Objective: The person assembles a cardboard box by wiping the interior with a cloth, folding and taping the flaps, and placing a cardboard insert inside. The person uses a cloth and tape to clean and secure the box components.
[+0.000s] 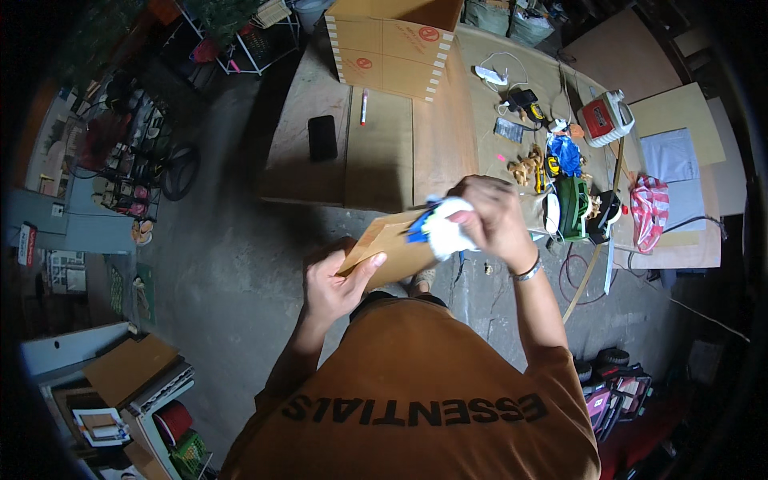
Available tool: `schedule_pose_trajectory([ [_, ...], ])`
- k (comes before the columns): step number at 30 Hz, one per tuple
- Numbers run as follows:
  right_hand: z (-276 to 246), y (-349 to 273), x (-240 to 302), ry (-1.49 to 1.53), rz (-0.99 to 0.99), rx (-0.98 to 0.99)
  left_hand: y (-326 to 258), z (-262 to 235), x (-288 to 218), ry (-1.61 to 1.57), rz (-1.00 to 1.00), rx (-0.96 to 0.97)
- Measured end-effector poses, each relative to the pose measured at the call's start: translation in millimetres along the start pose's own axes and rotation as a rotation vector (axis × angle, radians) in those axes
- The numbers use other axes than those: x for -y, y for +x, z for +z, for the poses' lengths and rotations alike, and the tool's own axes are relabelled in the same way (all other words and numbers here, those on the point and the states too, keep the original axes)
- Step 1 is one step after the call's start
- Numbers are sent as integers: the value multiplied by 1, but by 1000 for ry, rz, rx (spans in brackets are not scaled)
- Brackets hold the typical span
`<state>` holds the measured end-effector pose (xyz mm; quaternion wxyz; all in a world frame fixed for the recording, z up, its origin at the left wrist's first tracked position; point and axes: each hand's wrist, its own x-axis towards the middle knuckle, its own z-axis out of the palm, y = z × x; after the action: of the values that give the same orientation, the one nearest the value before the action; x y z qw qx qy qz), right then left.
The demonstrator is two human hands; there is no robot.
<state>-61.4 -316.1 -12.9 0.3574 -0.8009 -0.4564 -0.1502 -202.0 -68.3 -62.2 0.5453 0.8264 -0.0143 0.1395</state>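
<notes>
My left hand [334,282] is closed on the near-left edge of a brown cardboard piece [384,248], thumb on top, holding it tilted in front of my body. At the cardboard's right end, my right hand [498,218] is closed round a white and blue thing [448,232]. It looks like a tape dispenser with a white roll, but motion smears it. Its blue end meets or overlaps the cardboard's edge; I cannot tell whether they touch.
Ahead, a worktable [380,160] bears a large taped cardboard box [392,56], a black phone [322,138] and a marker [365,108]. A red-and-white jug [606,118], a green bag [573,206] and tools stand right. Shelves [152,400] lie left.
</notes>
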Motion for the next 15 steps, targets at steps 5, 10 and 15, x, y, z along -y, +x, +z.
schedule_pose_trajectory([
  [5,4,8,12,64,54,-9,4,2,0,-134,-15,14],
  [10,6,19,32,-36,-30,3,14,23,-8,-147,212,-12],
  [15,-49,5,-18,73,53,133,9,18,-20,-108,-35,-86],
])
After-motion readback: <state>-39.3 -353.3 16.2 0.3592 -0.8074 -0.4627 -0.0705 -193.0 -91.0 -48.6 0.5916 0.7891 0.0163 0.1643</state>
